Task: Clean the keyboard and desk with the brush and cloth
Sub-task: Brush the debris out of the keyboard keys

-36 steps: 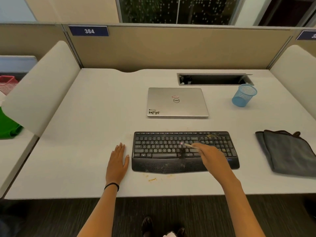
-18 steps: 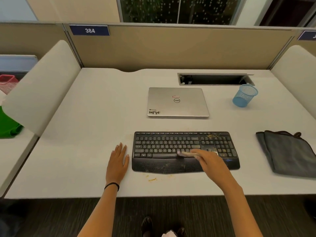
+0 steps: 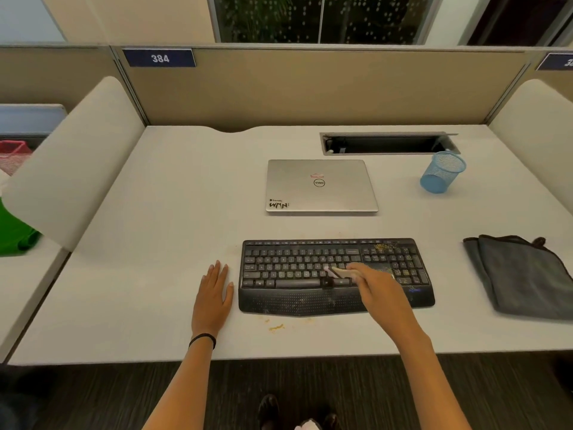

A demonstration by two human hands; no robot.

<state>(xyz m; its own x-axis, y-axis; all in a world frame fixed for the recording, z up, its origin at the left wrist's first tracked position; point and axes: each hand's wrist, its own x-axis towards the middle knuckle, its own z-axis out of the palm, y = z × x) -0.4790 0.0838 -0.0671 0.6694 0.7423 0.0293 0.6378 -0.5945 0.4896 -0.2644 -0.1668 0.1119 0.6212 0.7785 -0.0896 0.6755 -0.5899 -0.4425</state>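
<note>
Gripping one brush (image 3: 336,271) on one keyboard (image 3: 294,265): right hand (image 3: 375,287) | left hand (image 3: 214,293) flat | one cloth (image 3: 521,274)

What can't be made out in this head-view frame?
All head view.
Brush: blurred, mostly covered by the right hand; bristles unclear.
Keyboard: some keys hidden under that hand.
Grey cloth: cut off by the right edge.
Cable tray: inside too dark.
Second number plate: cut off at right edge.

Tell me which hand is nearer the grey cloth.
Right. The right hand holds the brush over the keyboard, with the cloth lying off to its right. The left hand rests flat on the desk left of the keyboard, farther away.
</note>
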